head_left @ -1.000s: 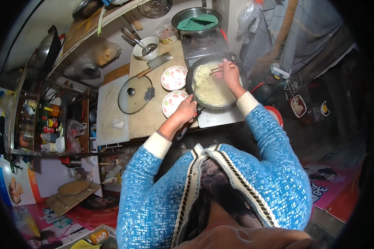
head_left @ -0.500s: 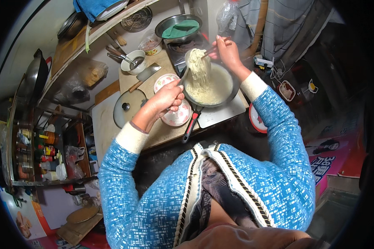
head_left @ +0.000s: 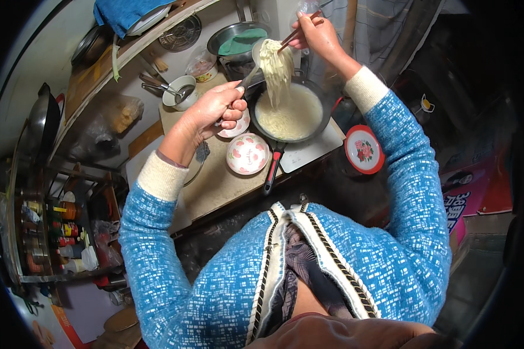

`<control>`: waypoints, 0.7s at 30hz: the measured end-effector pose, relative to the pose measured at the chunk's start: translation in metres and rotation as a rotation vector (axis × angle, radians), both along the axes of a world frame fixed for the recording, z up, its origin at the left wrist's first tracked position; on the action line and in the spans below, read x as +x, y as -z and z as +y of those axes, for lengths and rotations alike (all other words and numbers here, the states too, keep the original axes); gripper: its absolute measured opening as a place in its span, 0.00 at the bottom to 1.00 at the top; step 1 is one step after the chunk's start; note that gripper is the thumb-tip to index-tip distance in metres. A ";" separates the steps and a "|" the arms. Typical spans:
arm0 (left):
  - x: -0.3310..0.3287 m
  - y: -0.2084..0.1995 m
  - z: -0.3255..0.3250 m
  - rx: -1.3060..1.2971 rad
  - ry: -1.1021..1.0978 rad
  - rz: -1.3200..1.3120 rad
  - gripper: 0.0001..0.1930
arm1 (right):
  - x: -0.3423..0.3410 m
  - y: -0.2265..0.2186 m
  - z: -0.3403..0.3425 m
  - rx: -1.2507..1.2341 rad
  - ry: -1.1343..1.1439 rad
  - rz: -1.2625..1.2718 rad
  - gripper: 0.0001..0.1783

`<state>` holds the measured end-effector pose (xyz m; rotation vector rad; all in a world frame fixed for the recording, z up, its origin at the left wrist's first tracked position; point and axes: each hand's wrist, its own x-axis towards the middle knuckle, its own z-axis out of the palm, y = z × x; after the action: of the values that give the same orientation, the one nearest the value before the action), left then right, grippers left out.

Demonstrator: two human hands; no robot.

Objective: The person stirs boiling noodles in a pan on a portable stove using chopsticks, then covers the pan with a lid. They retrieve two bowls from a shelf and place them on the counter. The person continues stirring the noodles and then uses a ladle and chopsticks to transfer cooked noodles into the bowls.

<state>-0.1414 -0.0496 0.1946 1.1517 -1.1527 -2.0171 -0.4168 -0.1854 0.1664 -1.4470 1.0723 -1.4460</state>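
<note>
My left hand (head_left: pixel 212 113) is closed around the handle of a ladle (head_left: pixel 250 77), whose bowl is mostly hidden behind noodles. A long clump of pale noodles (head_left: pixel 276 65) hangs from the ladle, its strands trailing toward the pan. In my right hand (head_left: pixel 317 38) is a pair of dark chopsticks (head_left: pixel 296 33), their tips at the top of the clump. Below, a dark frying pan (head_left: pixel 318 125) with a red and black handle holds cloudy, whitish broth and more noodles. Two white bowls with pink patterns stand left of the pan; the nearer bowl (head_left: pixel 248 154) is fully seen, the farther bowl (head_left: pixel 237 128) partly covered.
A steel basin (head_left: pixel 216 43) with green cloth sits on the stove behind. Farther left stands a white bowl (head_left: pixel 187 103) with utensils. A glass lid (head_left: pixel 197 166) lies partly under my left forearm. At right is a red-rimmed container (head_left: pixel 364 150); a spice shelf (head_left: pixel 70 273) stands left.
Both hands have risen, lifting the ladle, chopsticks and noodles higher above the pan. My left hand has also shifted left. The view has shifted, showing more of the nearer bowl and red-rimmed container.
</note>
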 end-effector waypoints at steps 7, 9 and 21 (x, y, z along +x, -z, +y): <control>0.003 -0.014 -0.004 -0.016 0.012 0.029 0.12 | -0.004 -0.012 -0.003 -0.070 0.008 0.036 0.23; 0.003 -0.016 -0.006 -0.018 0.018 0.026 0.13 | -0.005 -0.013 -0.003 -0.049 0.024 0.048 0.23; 0.014 -0.011 -0.019 -0.006 0.075 0.053 0.19 | -0.001 -0.013 -0.001 -0.164 0.171 0.208 0.29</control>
<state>-0.1277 -0.0682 0.2058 1.0602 -1.1918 -2.0861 -0.4175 -0.1859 0.1792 -1.6859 1.2553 -1.5590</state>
